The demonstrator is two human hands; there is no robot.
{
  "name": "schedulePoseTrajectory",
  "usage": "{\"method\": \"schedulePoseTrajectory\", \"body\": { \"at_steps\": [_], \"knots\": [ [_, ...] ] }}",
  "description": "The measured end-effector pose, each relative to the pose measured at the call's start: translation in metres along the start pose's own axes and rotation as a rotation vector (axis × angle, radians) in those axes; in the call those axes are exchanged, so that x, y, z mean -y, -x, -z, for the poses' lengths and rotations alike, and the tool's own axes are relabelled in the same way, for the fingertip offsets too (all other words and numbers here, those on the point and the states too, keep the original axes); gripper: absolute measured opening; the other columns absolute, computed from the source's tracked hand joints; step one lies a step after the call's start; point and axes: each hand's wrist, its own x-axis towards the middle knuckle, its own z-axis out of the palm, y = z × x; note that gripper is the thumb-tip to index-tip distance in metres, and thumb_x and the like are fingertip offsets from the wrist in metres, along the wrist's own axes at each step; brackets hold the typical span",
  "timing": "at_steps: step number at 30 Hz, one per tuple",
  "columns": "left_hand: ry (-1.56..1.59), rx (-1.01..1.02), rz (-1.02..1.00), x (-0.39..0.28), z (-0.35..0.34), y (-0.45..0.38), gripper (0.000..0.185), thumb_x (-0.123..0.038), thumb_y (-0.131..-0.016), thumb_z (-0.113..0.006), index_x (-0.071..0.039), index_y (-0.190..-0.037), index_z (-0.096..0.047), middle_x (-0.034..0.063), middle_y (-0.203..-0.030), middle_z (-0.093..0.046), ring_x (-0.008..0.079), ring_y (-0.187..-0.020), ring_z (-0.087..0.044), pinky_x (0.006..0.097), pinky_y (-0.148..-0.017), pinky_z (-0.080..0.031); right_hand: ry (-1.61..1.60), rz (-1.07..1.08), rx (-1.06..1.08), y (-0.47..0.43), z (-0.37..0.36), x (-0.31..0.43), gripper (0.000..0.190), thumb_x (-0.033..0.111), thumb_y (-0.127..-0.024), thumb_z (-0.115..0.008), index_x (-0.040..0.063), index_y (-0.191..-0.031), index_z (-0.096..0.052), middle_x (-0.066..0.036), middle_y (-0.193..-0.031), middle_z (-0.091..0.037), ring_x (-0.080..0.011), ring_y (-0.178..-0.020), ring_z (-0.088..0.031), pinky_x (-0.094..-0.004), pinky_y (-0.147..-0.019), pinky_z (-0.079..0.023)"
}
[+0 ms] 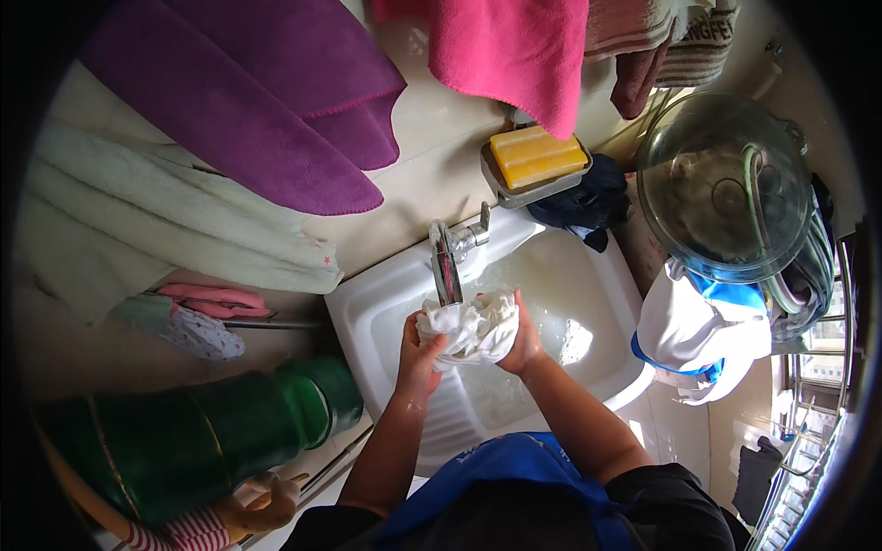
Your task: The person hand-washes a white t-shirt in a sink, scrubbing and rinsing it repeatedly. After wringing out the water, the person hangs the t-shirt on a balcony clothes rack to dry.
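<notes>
Both my hands grip a bunched-up wet white cloth (467, 332) just below the spout of a chrome faucet (446, 272). My left hand (417, 361) holds its left side, thumb over the folds. On the opposite side my right hand (522, 344) clasps it, with part of the fingers hidden behind the fabric. Under them is a white laundry sink (355, 313) with cloudy water in its basin. The sink's ribbed washboard (448, 413) slopes beneath my left forearm. Whether water runs from the spout, I cannot tell.
A yellow soap bar (537, 157) rests in a dish (530, 196) above dark fabric (586, 200). At right are a clear basin (723, 200) and white-and-blue cloth (696, 330). Purple (275, 103) and pink (510, 55) towels hang above. A large green vessel (179, 434) lies left.
</notes>
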Motion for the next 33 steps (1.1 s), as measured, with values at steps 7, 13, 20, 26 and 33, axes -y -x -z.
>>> {"method": "schedulePoseTrajectory", "body": {
  "at_steps": [7, 13, 20, 26, 33],
  "knots": [
    [-0.523, 0.203, 0.006, -0.025, -0.001, 0.019, 0.039, 0.003, -0.065, -0.072, -0.009, -0.096, -0.052, 0.0081, -0.121, -0.047, 0.0179, -0.112, -0.046, 0.0305, -0.096, -0.036, 0.523, -0.063, -0.104, 0.012, -0.034, -0.013, 0.071, 0.041, -0.078, -0.072, 0.006, -0.131, -0.042, -0.010, -0.119, -0.055, -0.0251, -0.110, -0.055, -0.0386, -0.095, -0.044],
    [0.067, 0.076, -0.066, -0.026, 0.012, 0.025, 0.034, 0.008, -0.066, -0.051, -0.012, -0.093, -0.047, 0.0106, -0.141, -0.037, 0.0268, -0.127, -0.038, 0.0415, -0.105, -0.034, 0.101, 0.130, -0.187, -0.014, -0.017, -0.008, 0.043, 0.022, -0.081, -0.059, 0.000, -0.117, -0.051, -0.015, -0.103, -0.062, -0.0307, -0.094, -0.061, -0.0428, -0.087, -0.049],
    [0.420, 0.107, 0.284, 0.015, 0.005, 0.008, 0.058, -0.050, -0.091, -0.038, -0.022, -0.142, -0.031, 0.0106, -0.142, -0.037, 0.0349, -0.129, -0.037, 0.0498, -0.106, -0.030, 0.133, 0.220, -0.155, -0.003, -0.025, -0.022, 0.033, 0.021, -0.084, -0.054, 0.003, -0.112, -0.053, -0.010, -0.101, -0.061, -0.0261, -0.092, -0.060, -0.0405, -0.086, -0.048],
    [0.321, -0.005, 0.409, -0.002, -0.002, 0.000, 0.075, -0.066, -0.085, -0.037, -0.014, -0.139, -0.034, 0.0121, -0.140, -0.040, 0.0350, -0.127, -0.039, 0.0577, -0.101, -0.030, 0.909, 0.482, -0.053, 0.003, -0.012, -0.007, 0.059, 0.008, -0.074, -0.063, 0.001, -0.128, -0.043, -0.008, -0.113, -0.056, -0.0214, -0.102, -0.056, -0.0353, -0.091, -0.045],
    [0.668, 0.432, 0.332, 0.016, 0.001, -0.030, 0.057, -0.056, -0.088, -0.038, -0.008, -0.115, -0.054, 0.0117, -0.110, -0.059, 0.0278, -0.102, -0.058, 0.0411, -0.090, -0.046, 2.109, 0.645, -0.174, 0.013, -0.065, -0.068, 0.060, 0.042, -0.069, -0.071, 0.022, -0.123, -0.053, -0.014, -0.148, -0.018, -0.0368, -0.136, -0.018, -0.0594, -0.100, -0.028]
  ]
}}
